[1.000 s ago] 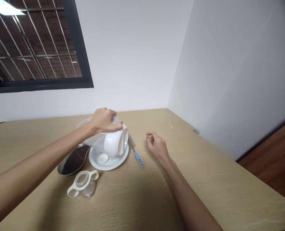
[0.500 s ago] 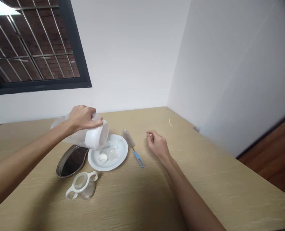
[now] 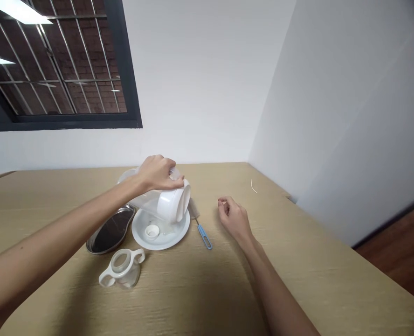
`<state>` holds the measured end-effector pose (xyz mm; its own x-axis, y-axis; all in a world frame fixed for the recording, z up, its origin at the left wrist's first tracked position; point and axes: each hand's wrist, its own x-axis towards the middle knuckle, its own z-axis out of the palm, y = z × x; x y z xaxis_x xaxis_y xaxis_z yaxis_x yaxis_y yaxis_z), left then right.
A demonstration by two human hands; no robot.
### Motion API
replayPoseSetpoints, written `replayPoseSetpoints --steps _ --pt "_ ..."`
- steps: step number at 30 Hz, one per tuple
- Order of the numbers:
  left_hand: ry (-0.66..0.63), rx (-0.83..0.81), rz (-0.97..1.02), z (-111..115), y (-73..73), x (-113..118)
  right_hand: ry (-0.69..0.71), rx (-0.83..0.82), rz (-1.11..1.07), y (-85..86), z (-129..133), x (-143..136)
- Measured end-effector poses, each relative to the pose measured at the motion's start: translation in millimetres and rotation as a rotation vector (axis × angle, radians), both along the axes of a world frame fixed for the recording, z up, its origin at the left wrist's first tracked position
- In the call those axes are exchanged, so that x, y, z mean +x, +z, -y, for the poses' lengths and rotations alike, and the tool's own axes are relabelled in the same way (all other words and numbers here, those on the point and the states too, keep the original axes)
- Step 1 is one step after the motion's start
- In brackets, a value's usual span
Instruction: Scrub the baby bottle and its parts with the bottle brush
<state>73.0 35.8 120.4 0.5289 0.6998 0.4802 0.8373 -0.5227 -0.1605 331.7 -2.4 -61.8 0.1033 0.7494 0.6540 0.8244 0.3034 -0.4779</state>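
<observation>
My left hand (image 3: 160, 171) grips a translucent pitcher (image 3: 147, 201) by its handle side. The pitcher is tilted far over, its white rim part facing right above a white plate (image 3: 142, 240). A small white ring (image 3: 152, 231) and a wet-looking clear patch lie on the plate. My right hand (image 3: 235, 217) rests on the table with curled fingers; whether anything is inside is hidden. Between the plate and my right hand lies a bottle brush (image 3: 204, 236) with a blue handle, its bristles partly behind the pitcher.
A dark, metal-rimmed tray (image 3: 111, 232) sits left of the plate. Nearer stands a small clear cup with white handles (image 3: 124, 267). A thin bent pale stick (image 3: 253, 186) lies at the back right of the wooden table (image 3: 193, 289). Walls border the back and right.
My left hand has carried the tilted pitcher to the right, farther over the plate and partly over the brush bristles. The view has shifted slightly. My right hand keeps its pose.
</observation>
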Motion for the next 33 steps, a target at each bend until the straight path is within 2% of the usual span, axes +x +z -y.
replayPoseSetpoints --steps 3,7,10,13,15,18,25,29,33 --pt "0.029 0.026 -0.016 -7 2.6 -10 0.001 0.006 0.001 2.1 1 0" --pt "0.099 0.049 -0.034 -11 8.1 -40 0.008 0.01 0.003 6.0 2 -3" --pt "0.151 0.053 -0.043 -6 11.6 -63 0.011 0.006 0.007 8.1 3 -5" --pt "0.189 0.034 -0.036 4 13.2 -76 0.012 -0.003 0.011 9.3 5 -7" --pt "0.192 0.012 -0.003 9 12.4 -77 0.012 -0.008 0.012 9.9 6 -8" --pt "0.152 -0.016 0.049 10 6.7 -65 0.01 -0.01 0.017 10.2 6 -9" --pt "0.1 0.002 0.035 -14 -7.0 -29 0.001 0.004 0.061 9.8 6 -6" --pt "0.163 0.037 0.012 -27 -3.1 -35 0.006 0.004 0.076 8.3 5 -7" --pt "0.233 0.056 -0.037 -21 3.8 -58 0.019 -0.011 0.071 7.1 5 -10"
